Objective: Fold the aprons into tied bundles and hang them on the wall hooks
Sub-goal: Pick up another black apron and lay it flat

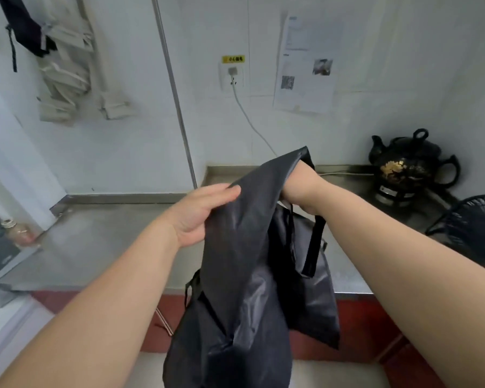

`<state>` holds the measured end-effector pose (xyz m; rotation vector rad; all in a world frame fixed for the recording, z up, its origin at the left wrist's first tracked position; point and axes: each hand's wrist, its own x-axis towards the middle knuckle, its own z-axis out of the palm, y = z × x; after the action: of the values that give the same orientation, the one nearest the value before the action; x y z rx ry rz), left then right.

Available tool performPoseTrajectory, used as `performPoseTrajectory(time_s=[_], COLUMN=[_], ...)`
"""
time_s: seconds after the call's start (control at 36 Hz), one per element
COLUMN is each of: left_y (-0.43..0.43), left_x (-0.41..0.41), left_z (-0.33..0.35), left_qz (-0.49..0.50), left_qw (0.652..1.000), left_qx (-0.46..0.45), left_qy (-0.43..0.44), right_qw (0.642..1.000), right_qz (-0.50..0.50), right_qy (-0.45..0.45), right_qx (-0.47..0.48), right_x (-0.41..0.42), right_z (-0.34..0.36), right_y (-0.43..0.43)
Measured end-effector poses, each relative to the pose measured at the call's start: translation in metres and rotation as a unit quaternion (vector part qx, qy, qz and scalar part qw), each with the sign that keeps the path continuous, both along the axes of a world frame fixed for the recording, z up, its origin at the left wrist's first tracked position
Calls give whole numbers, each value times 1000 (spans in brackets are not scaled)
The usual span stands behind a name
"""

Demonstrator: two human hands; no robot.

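A dark, shiny apron (244,275) hangs in the air in front of me, its lower part drooping past the counter's front edge. My left hand (199,211) pinches its left edge, fingers stretched along the cloth. My right hand (300,189) is raised behind the top of the apron and mostly hidden by the fabric, which drapes over it. A black strap (314,247) dangles below that hand. On the wall at upper left hang a beige apron (67,74) and a dark apron bundle (25,26); the hooks themselves are not visible.
A steel counter (109,242) runs along the wall. A black teapot (412,163) sits on a small burner at the right, beside a black wire basket (473,222). A white cable (249,119) drops from a wall socket. A plastic bottle (17,231) stands at the left.
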<state>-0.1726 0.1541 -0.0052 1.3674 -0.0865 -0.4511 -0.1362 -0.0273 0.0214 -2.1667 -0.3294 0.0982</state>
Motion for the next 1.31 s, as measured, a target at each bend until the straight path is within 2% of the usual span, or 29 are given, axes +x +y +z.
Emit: performPoseTrajectory(time_s=[0.08,0.17,0.19,0.28,0.36,0.42,0.44,0.53,0.58,0.69,0.75,0.86,0.97,1.06,1.11,1.17,1.22,1.31], left_y=[6,12,13,12,11,10,11,16,23,34,36,37,35,36,38,33,24,10], left_x=[6,11,11,10,5,3,3,0,-2,-2,-3,-5,-5,-8,-10,-13,-15,-11], left_z=[-2,-2,-2,-5,-12,-14,-14,-15,-17,-19,-18,-15,-18,-25,-29,-33,-36,-40], left_qz=[40,91,101,89,28,2,-9,-60,-95,-114,-116,-87,-42,-69,-126,-149,-131,-51], left_qw=[998,996,994,994,996,996,995,990,986,983,984,988,992,997,987,978,982,996], left_qx=[41,-22,-38,-62,-83,-94,-102,-128,-139,-143,-138,-125,-115,-7,98,146,132,55], left_qy=[-19,-15,-14,-8,10,6,2,-2,4,6,10,0,3,-17,-1,23,30,49], right_qw=[996,987,987,984,947,934,939,973,976,939,939,950,934,939,941,941,940,952], right_qz=[-21,-31,-53,-159,-273,-306,-302,-223,-183,-125,-95,-81,-96,-103,-98,-76,-48,-34], right_qy=[58,76,61,-57,-150,-176,-162,-31,27,95,99,47,39,40,47,67,90,99], right_qx=[56,136,142,61,78,54,35,47,119,306,316,297,341,326,321,323,326,286], right_x=[-5,-14,-15,-20,-27,-36,-40,-49,-52,-52,-49,-45,-47,-50,-50,-52,-55,-56], right_z=[-6,-7,-11,-24,-38,-39,-41,-47,-52,-46,-36,-24,-22,-20,-18,-15,-13,-13], right_y=[-5,-6,-5,-1,1,2,4,17,24,25,27,38,27,11,4,-5,-13,-27])
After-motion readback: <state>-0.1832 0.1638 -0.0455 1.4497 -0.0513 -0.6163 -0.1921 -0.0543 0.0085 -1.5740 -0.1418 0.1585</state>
